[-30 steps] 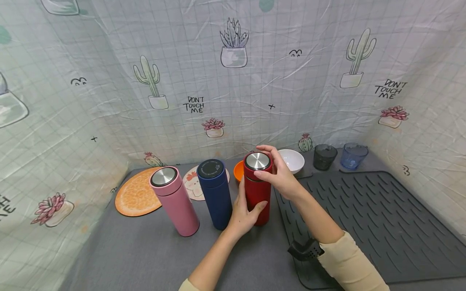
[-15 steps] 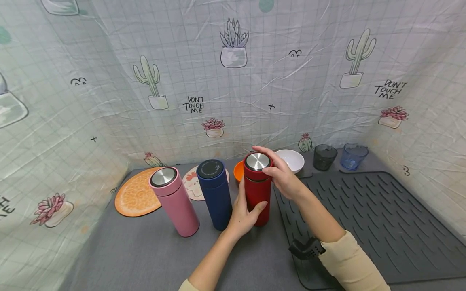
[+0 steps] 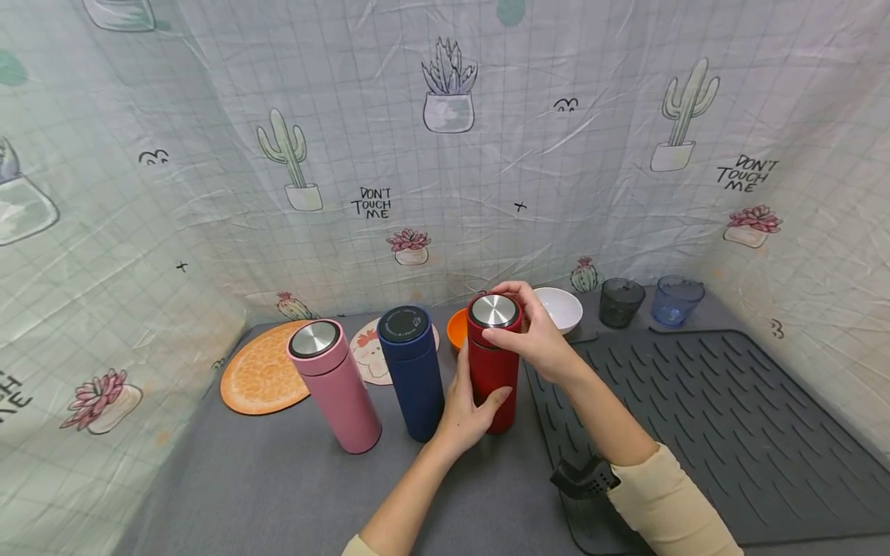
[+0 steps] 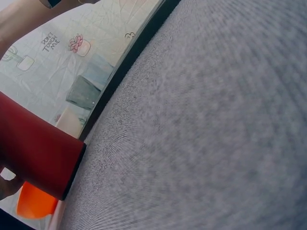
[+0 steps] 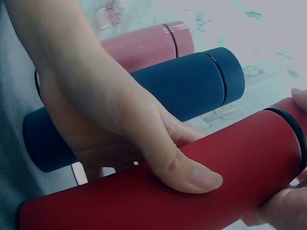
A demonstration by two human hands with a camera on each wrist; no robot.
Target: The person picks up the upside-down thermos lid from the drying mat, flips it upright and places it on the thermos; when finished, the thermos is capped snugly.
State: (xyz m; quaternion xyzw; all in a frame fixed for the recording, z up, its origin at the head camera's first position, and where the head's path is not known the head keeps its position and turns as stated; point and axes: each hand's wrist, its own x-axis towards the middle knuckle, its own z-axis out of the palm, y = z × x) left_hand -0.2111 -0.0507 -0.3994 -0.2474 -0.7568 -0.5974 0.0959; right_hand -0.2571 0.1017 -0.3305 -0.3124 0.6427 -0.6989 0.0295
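Note:
A red thermos (image 3: 494, 371) stands upright on the grey tabletop, its lid (image 3: 494, 311) topped with a silver disc. My left hand (image 3: 464, 417) grips its lower body, thumb across the front, also plain in the right wrist view, where a dark ring separates body and lid. My right hand (image 3: 538, 332) holds the lid from the right side, thumb in front and fingers behind. Just left of the left hand is a blue thermos (image 3: 413, 378) with a dark top. Further left stands a pink thermos (image 3: 341, 394) with a silver top.
Behind the thermoses lie an orange-slice placemat (image 3: 260, 371) and a round cartoon mat (image 3: 368, 351). An orange bowl (image 3: 456, 328) and a white bowl (image 3: 563, 309) sit at the back. A dark cup (image 3: 621, 303) and a blue cup (image 3: 676, 301) stand behind a ridged grey mat (image 3: 709, 432).
My right hand's thumb and fingers shifted round the red lid to the right, then came back to the left. The left hand keeps its hold; the thermoses stay in place.

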